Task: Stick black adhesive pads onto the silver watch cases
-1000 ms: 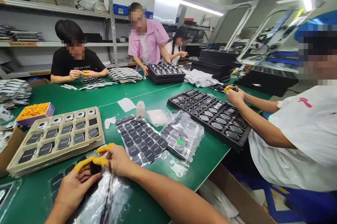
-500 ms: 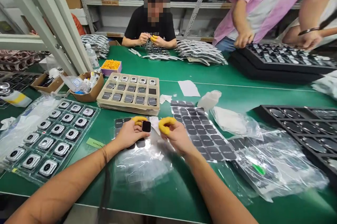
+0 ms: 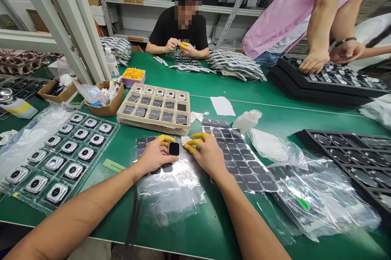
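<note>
My left hand (image 3: 156, 153), with yellow finger cots, grips a small square watch body (image 3: 174, 149) by its edges, the dark screen turned towards me. Close by on the right is my right hand (image 3: 207, 150), also wearing yellow finger cots, its bent fingers holding a crumpled white wipe (image 3: 185, 140) beside the watch. The wipe is partly hidden by the fingers. Beneath both hands lies a clear plastic sheet (image 3: 171, 199) with square dark stickers at its upper left. Another sheet of dark square stickers (image 3: 238, 154) lies right of my right hand.
A beige tray (image 3: 154, 123) of watch bodies sits ahead; a clear tray (image 3: 102, 134) of more is at left. Boxes of supplies (image 3: 106, 109) and yellow finger cots (image 3: 133, 73) stand behind. A white bottle (image 3: 247, 121), plastic bags and a black tray (image 3: 305, 134) are right. Two people work opposite.
My right fingers have gone from a curled loop to a more extended grip on the wipe beside the watch. My left hand keeps the watch. The pink-shirted person's arm has moved right over the black tray.
</note>
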Demonstrator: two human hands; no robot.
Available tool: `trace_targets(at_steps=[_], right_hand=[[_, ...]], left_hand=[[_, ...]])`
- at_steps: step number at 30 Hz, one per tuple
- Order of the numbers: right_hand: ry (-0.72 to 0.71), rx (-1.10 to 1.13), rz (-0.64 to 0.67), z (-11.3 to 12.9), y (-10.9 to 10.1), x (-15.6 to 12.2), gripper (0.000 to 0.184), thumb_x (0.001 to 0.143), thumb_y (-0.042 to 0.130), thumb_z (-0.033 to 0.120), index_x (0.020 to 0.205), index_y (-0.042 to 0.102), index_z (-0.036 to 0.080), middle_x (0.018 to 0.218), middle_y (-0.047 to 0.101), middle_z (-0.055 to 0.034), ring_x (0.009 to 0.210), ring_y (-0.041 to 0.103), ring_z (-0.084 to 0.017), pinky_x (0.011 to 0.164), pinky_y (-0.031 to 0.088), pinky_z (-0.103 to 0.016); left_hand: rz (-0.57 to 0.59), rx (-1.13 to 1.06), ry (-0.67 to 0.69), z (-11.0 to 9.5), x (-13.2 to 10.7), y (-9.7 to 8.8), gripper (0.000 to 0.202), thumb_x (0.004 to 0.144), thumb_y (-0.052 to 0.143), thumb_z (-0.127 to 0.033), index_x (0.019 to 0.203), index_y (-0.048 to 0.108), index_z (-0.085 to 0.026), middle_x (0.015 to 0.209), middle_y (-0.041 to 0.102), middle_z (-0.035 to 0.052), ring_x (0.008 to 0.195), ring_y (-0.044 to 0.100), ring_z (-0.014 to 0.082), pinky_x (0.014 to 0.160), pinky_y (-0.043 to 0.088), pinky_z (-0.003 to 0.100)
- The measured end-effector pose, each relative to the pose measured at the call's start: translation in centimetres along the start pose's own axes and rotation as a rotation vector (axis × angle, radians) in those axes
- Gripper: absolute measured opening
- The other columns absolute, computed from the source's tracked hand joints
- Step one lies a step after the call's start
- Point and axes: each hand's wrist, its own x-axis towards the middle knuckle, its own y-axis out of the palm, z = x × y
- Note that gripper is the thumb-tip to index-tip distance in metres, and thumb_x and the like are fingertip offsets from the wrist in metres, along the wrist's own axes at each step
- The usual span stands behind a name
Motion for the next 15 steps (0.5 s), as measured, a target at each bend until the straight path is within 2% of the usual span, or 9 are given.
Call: trace_targets(at_steps=[3,5,7,11,15], right_hand=[[-0.107,0.148,-0.111,1.0,-0.8,-0.2,0.011,0.091,0.067,0.033,0.084,0.069,0.025,0.119,0.069,-0.0079,0.109,0.060,-0.029,0.094,0.045,-0.052],[-0.212,0.235,-0.115,2.2,-0.7,-0.2,0.009,0.091,0.068,0.033,0.086,0.068,0.026,0.120,0.070,-0.0064,0.109,0.060,-0.027,0.096,0.045,-0.051],[-0.286,0.229,-0.084,3.2,0.0,-0.1,0.006,0.092,0.068,0.032,0.093,0.070,0.027,0.113,0.072,-0.0060,0.104,0.060,-0.026,0.091,0.046,-0.047],[-0.257,0.178,-0.129,3.7,1.2,-0.1,0.007,0.095,0.065,0.030,0.095,0.071,0.026,0.089,0.071,-0.0043,0.084,0.057,-0.022,0.079,0.044,-0.042],[-0.271,0.171,-0.095,3.6,1.6,-0.6,0.013,0.097,0.059,0.031,0.095,0.071,0.024,0.086,0.069,-0.0050,0.081,0.055,-0.022,0.076,0.043,-0.040]], left_hand=[[0.001,0.035,0.010,0.1,0.0,0.0,0.056,0.062,0.088,-0.021,0.111,0.061,-0.017,0.082,0.071,0.0031,0.074,0.070,0.0164,0.067,0.054,0.026],[0.007,0.051,0.029,0.2,0.0,0.0,0.055,0.060,0.086,-0.016,0.110,0.062,-0.017,0.083,0.071,0.0026,0.074,0.070,0.0161,0.066,0.053,0.025],[0.015,0.061,0.052,0.3,0.1,0.0,0.052,0.058,0.083,-0.011,0.106,0.062,-0.017,0.085,0.072,0.0022,0.073,0.070,0.0152,0.065,0.052,0.024],[-0.004,0.100,0.020,0.3,0.0,0.0,0.050,0.058,0.086,-0.018,0.102,0.062,-0.016,0.073,0.071,0.0000,0.065,0.068,0.0149,0.058,0.048,0.022],[0.009,0.125,0.030,0.1,-0.1,0.1,0.047,0.057,0.083,-0.013,0.100,0.063,-0.017,0.070,0.070,-0.0004,0.064,0.068,0.0157,0.058,0.048,0.024]])
